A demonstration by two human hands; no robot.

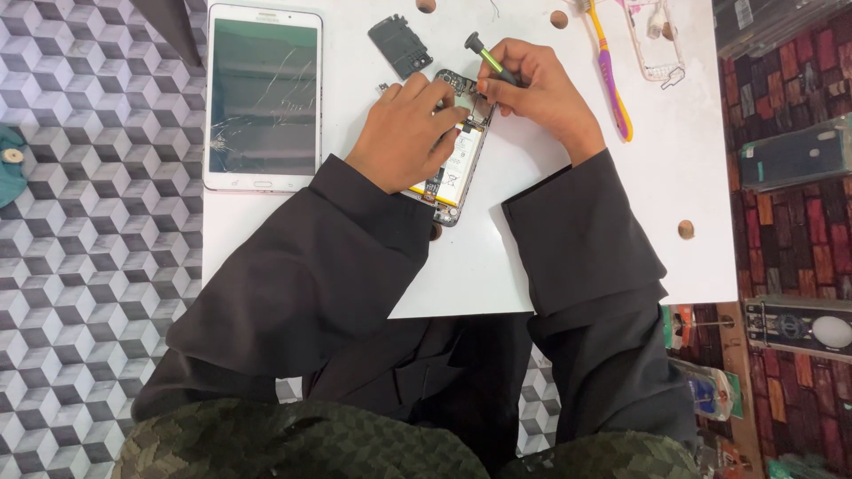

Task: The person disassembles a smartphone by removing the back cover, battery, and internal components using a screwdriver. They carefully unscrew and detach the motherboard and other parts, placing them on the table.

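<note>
An opened phone (pixel 457 173) with its back off lies on the white board (pixel 568 257), its white and yellow battery showing. My left hand (pixel 408 133) lies flat on it and holds it down. My right hand (pixel 537 89) grips a small screwdriver (pixel 486 57) with a green shaft and black cap, its tip down at the phone's upper end.
A white tablet (pixel 264 96) with a cracked dark screen lies at the left. A black phone part (pixel 400 45) sits above the phone. A yellow and purple toothbrush (pixel 612 75) and a pale phone frame (pixel 655 40) lie at the upper right. Boxes (pixel 794 155) stand on the right floor.
</note>
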